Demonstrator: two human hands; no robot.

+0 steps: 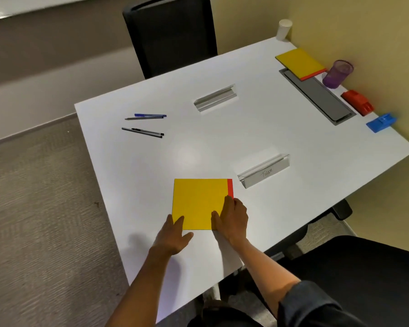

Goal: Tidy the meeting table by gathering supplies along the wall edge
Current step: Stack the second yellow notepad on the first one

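Note:
A yellow notepad with a red edge (198,201) lies flat near the front of the white table (222,138). My left hand (174,234) touches its near left corner with the fingers spread. My right hand (233,219) rests on its near right corner, thumb on top and fingers at the red edge. A second yellow notepad (299,62) lies by the wall. Two clear name stands, one blank (215,97) and one labelled (265,171), sit mid-table. Several pens (144,125) lie at the left.
Along the wall stand a white paper cup (284,29), a purple mesh pen cup (337,73), a red stapler (358,102) and a blue holder (381,122). A grey cable hatch (319,96) is set in the table. Black chairs stand at the far side (170,36) and near right (364,274).

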